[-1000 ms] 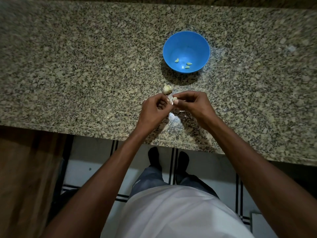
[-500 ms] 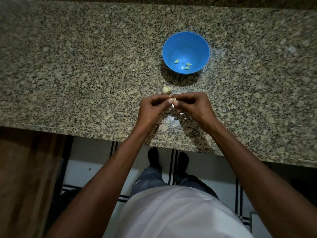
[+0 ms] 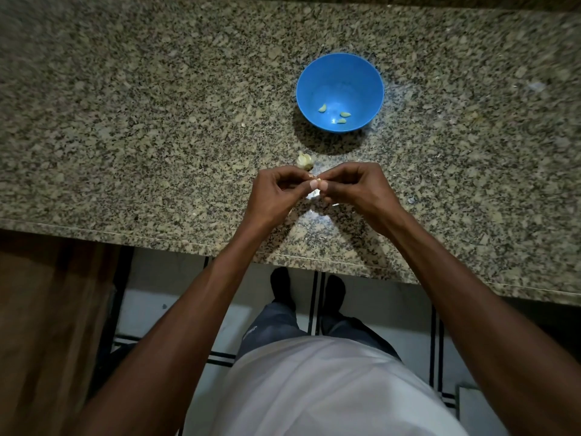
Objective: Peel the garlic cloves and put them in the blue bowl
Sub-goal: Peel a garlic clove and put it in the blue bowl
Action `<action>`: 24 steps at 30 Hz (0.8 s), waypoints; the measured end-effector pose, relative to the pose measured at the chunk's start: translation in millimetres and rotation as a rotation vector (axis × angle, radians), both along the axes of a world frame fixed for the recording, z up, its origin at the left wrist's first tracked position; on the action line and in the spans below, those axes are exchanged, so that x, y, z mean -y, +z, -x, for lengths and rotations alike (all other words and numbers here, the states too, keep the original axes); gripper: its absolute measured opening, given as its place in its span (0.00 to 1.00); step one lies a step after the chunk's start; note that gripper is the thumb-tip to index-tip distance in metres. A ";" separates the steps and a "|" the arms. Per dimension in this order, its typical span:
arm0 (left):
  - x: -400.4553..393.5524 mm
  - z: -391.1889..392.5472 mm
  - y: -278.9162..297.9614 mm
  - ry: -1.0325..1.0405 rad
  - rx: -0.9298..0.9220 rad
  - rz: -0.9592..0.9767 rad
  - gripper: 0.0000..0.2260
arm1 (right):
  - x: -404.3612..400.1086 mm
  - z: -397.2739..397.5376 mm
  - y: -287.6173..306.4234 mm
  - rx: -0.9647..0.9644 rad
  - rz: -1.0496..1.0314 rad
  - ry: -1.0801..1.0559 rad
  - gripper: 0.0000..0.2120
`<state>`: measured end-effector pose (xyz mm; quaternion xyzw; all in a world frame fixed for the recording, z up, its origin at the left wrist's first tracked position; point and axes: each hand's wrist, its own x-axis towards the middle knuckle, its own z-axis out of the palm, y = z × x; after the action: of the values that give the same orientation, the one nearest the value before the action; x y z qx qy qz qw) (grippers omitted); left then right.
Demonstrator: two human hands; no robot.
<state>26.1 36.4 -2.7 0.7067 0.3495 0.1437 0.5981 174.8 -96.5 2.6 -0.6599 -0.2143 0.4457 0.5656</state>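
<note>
Mostly hidden, the clove (image 3: 318, 180) shows only as a pale sliver pinched between the fingertips of the left hand (image 3: 278, 193) and right hand (image 3: 358, 188), above the counter (image 3: 125, 121). Just beyond lies the bulb (image 3: 305, 161); three peeled cloves (image 3: 341, 116) sit in the bowl (image 3: 342, 73).

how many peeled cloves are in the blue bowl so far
3. One lies left on the bowl floor; two, and, sit close together to its right. None looks hidden.
</note>
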 end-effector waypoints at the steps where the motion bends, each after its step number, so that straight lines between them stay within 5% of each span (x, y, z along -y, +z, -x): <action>1: 0.4 -0.3 -1.1 0.005 0.001 -0.014 0.10 | -0.1 0.1 -0.2 -0.018 -0.007 -0.006 0.10; 12: -6.8 -6.3 0.8 -0.154 -0.057 -0.205 0.06 | -2.0 0.3 -4.8 -0.150 0.023 -0.023 0.12; 24: -1.9 -3.0 -3.7 -0.220 -0.123 0.024 0.07 | -6.1 -1.6 -15.0 -0.391 0.085 -0.171 0.10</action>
<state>29.1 38.3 -6.4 0.7410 0.3075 0.0295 0.5962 176.4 -90.4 -12.4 -0.6001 -0.0248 0.5243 0.6037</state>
